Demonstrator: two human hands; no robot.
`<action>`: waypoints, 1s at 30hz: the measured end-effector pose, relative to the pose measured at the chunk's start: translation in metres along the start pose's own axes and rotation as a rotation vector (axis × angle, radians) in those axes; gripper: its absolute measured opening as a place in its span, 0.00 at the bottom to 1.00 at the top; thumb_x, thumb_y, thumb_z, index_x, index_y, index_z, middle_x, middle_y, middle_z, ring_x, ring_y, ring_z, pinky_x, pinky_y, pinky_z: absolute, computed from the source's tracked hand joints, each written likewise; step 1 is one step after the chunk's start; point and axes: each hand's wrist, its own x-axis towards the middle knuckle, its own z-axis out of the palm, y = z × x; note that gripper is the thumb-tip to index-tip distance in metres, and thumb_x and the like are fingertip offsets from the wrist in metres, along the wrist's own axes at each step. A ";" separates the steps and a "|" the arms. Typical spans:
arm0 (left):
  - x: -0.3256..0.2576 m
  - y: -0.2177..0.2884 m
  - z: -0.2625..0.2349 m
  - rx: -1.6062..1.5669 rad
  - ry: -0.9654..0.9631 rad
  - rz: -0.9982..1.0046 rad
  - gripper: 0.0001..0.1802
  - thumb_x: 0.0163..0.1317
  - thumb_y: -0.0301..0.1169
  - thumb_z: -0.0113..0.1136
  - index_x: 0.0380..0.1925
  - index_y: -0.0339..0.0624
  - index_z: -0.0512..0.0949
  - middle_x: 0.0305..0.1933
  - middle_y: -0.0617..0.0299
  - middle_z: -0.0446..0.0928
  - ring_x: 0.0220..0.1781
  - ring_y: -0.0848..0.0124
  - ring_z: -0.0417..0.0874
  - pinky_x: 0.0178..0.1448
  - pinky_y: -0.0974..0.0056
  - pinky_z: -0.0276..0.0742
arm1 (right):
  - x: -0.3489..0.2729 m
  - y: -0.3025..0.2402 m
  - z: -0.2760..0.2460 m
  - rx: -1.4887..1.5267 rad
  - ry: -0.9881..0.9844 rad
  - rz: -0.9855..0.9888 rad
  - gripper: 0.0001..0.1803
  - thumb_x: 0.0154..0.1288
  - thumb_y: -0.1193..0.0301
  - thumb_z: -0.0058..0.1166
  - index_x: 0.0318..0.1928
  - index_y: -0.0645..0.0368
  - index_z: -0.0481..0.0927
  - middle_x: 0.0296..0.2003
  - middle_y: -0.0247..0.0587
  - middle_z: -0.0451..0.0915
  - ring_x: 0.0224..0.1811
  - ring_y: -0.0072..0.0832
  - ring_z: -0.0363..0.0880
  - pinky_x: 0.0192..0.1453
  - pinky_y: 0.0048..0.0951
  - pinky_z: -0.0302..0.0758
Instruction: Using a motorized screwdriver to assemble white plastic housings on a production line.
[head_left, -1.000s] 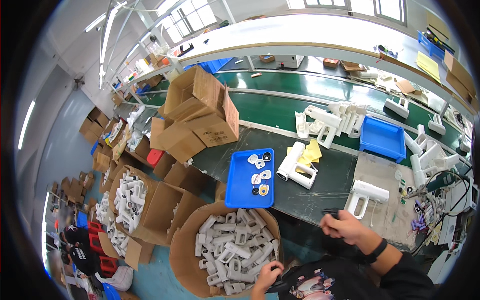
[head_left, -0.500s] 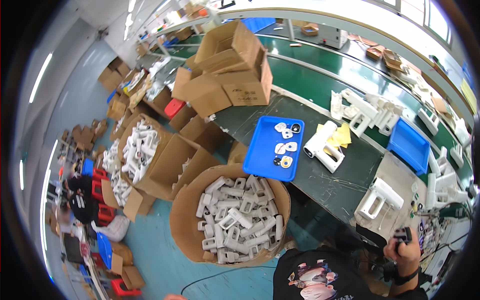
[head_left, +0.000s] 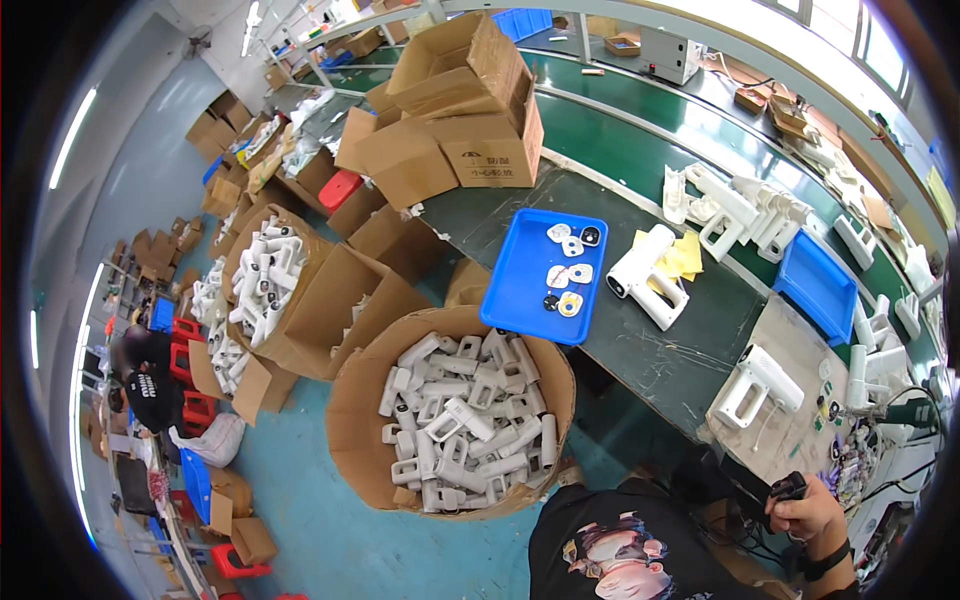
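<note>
Far left floor: a seated person in dark clothes [head_left: 150, 375] among red stools [head_left: 195, 405] and small flattened cartons; too small and dim to tell what that person handles.
Left boxes: open cardboard boxes [head_left: 300, 290] stand side by side below the bench, the nearer one filled with white plastic housings [head_left: 262, 275]; more white parts lie in a heap just beside it on the floor.
Round drum: a cardboard drum [head_left: 355, 440] full of white gun-shaped housings [head_left: 465, 420] stands on the blue floor, touching the bench edge, just left of the person's chest.
Bench, left part: empty brown cartons [head_left: 470, 120] piled at the back of the green bench [head_left: 640, 350]; a blue tray [head_left: 520, 290] with a few small round and flat parts overhangs the front edge above the drum.
Bench, middle: a white gun-shaped unit [head_left: 645, 275] lies on a yellow cloth [head_left: 685, 255] right of the tray; further white housings are grouped behind it.
Bench, right: a second blue tray [head_left: 820, 285], and nearer, a white handled unit [head_left: 755, 385] on a pale mat.
Right hand: the right hand [head_left: 810, 515], with a dark wristband, is clenched round a small black tool [head_left: 788, 488] at the lower right, off the bench front, near the handled unit.
Left hand: out of view.
Hard to make out: the tool's shape is mostly covered by the fingers; the cluttered cables and parts at the far right rim are bent and blurred.
</note>
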 end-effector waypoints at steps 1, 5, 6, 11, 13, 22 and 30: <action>0.005 -0.006 0.001 -0.005 -0.012 0.006 0.14 0.63 0.37 0.56 0.42 0.37 0.76 0.26 0.63 0.75 0.24 0.69 0.74 0.30 0.63 0.72 | -0.003 -0.006 -0.002 -0.103 -0.028 0.140 0.10 0.54 0.75 0.63 0.34 0.71 0.80 0.18 0.40 0.75 0.17 0.23 0.69 0.20 0.20 0.60; 0.026 -0.030 0.013 -0.040 -0.060 0.029 0.15 0.63 0.37 0.56 0.42 0.37 0.76 0.26 0.62 0.75 0.24 0.69 0.74 0.31 0.63 0.72 | -0.005 0.008 -0.012 -0.257 -0.080 0.444 0.10 0.59 0.73 0.61 0.39 0.66 0.80 0.22 0.34 0.76 0.21 0.18 0.69 0.22 0.19 0.60; 0.030 -0.037 0.017 -0.050 -0.072 0.034 0.15 0.63 0.37 0.56 0.43 0.37 0.76 0.26 0.62 0.75 0.24 0.69 0.74 0.31 0.63 0.72 | -0.010 0.010 -0.015 -0.261 -0.070 0.444 0.10 0.59 0.73 0.61 0.39 0.66 0.80 0.22 0.34 0.76 0.21 0.18 0.69 0.22 0.19 0.60; 0.049 -0.065 0.022 -0.089 -0.120 0.047 0.15 0.63 0.37 0.56 0.43 0.37 0.76 0.27 0.62 0.76 0.24 0.69 0.74 0.31 0.63 0.73 | -0.023 0.001 -0.001 -0.291 -0.054 0.422 0.10 0.60 0.71 0.60 0.39 0.66 0.80 0.21 0.34 0.75 0.21 0.18 0.69 0.24 0.18 0.60; 0.054 -0.075 0.024 -0.088 -0.164 0.038 0.15 0.63 0.37 0.56 0.43 0.38 0.76 0.27 0.62 0.76 0.25 0.69 0.74 0.31 0.63 0.73 | -0.022 -0.009 0.014 -0.327 -0.111 0.394 0.10 0.60 0.70 0.60 0.38 0.65 0.80 0.21 0.32 0.75 0.22 0.17 0.69 0.24 0.18 0.60; 0.046 -0.118 0.001 -0.001 -0.386 -0.068 0.15 0.63 0.37 0.56 0.44 0.38 0.76 0.28 0.62 0.76 0.25 0.69 0.74 0.32 0.62 0.73 | 0.012 0.060 0.019 -0.894 -0.228 0.712 0.14 0.62 0.61 0.57 0.30 0.61 0.79 0.22 0.28 0.76 0.25 0.17 0.71 0.30 0.23 0.68; 0.056 -0.122 0.003 -0.078 -0.377 -0.045 0.16 0.63 0.37 0.56 0.44 0.38 0.76 0.28 0.62 0.77 0.26 0.69 0.75 0.33 0.62 0.73 | -0.004 0.200 -0.014 -1.184 -0.355 0.705 0.19 0.60 0.67 0.57 0.47 0.67 0.77 0.39 0.40 0.82 0.40 0.27 0.78 0.46 0.30 0.74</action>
